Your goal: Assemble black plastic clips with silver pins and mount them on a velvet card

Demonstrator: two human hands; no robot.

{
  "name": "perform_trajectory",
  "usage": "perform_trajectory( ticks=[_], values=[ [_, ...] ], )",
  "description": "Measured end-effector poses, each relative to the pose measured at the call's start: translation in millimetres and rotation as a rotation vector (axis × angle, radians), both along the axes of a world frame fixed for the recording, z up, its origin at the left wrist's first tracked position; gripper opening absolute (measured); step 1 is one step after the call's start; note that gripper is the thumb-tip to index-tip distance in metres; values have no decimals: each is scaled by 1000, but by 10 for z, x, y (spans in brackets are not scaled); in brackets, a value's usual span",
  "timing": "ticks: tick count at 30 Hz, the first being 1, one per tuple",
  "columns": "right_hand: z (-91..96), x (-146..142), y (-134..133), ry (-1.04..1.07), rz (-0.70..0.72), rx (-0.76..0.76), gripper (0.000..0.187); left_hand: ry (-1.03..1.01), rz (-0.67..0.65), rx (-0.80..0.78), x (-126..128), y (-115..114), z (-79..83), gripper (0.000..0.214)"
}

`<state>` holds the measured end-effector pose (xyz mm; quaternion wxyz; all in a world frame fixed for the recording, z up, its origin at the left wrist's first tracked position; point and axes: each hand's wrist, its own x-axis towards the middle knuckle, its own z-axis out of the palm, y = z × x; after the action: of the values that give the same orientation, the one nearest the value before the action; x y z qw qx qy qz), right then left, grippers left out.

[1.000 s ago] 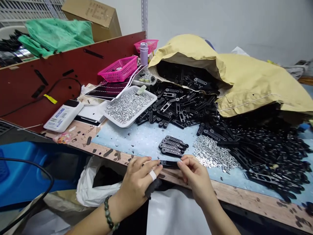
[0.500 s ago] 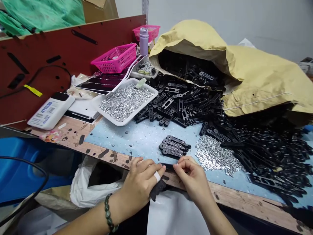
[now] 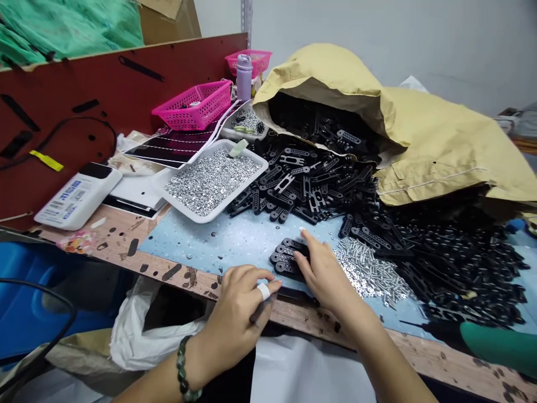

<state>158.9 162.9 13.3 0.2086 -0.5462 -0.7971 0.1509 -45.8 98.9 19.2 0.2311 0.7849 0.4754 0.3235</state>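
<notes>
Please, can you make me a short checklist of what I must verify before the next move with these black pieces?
1. Right hand rests on the black slotted bars: ok.
2. Left hand holds a thin dark piece: ok.
3. Bars lie in a neat row: cannot tell, the right hand covers part of them.
4. White tray of silver nuts sits flat: ok.
5. Right hand apart from the loose silver screws: cannot tell.

Head-worn camera looks forward and down across a workbench (image 3: 104, 238)

One view, close on the left hand (image 3: 237, 316) and right hand (image 3: 327, 274) at six o'clock; tray (image 3: 264, 163) at eleven, red board (image 3: 126, 95) at ten, yellow bag (image 3: 440, 151) at two, farther off, wall (image 3: 419, 39) beyond at one.
</notes>
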Motion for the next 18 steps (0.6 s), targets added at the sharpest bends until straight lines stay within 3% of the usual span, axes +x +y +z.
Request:
perform_trajectory(
  ticks=[3, 6, 9, 11, 13, 15, 18],
  values=[
    [65, -67, -18, 45, 43, -23, 42, -151, 30, -174, -56, 107, 100, 26],
    [285, -140, -178, 216, 148, 24, 45, -234, -25, -310, -61, 175, 131, 26],
    [444, -184, -301, 344, 295, -111, 33, -320, -50, -360, -34, 176, 114, 31],
    [445, -165, -330, 440, 186, -171, 20, -400, 30, -382, -36, 151, 90, 36],
    [380, -110, -330, 590, -31, -246, 14, -365, 83, -314, -62, 119, 57, 38],
    [290, -51, -316, 723, -172, -382, 18, -162, 21, -141, -97, 90, 13, 40],
    [166, -8, -287, 771, -208, -539, 21, 169, -129, 76, -125, 56, -61, 48]
  ],
)
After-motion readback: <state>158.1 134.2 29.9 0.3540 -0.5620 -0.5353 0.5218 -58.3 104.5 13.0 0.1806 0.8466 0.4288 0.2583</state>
